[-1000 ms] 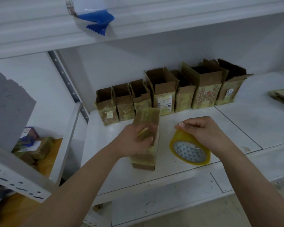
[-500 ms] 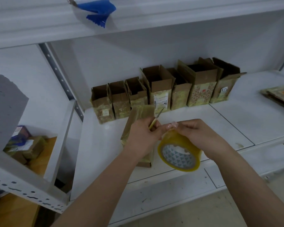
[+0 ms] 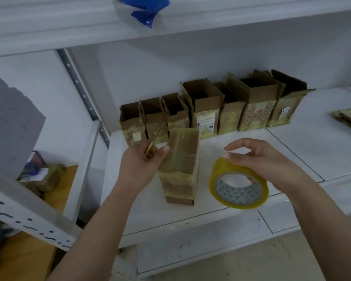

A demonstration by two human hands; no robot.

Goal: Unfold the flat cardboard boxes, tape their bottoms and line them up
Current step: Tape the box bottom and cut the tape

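A tall box (image 3: 180, 165) stands on the white shelf (image 3: 304, 151) with its taped end up — in front of the row of open boxes (image 3: 211, 112) along the back wall. Just left of the box, the left hand (image 3: 139, 165) pinches a thin yellow blade (image 3: 151, 146), its thumb touching the box's edge. Just right of the box, the right hand (image 3: 265, 161) grips the tape roll (image 3: 238, 185) by its top — fingers curled over the rim.
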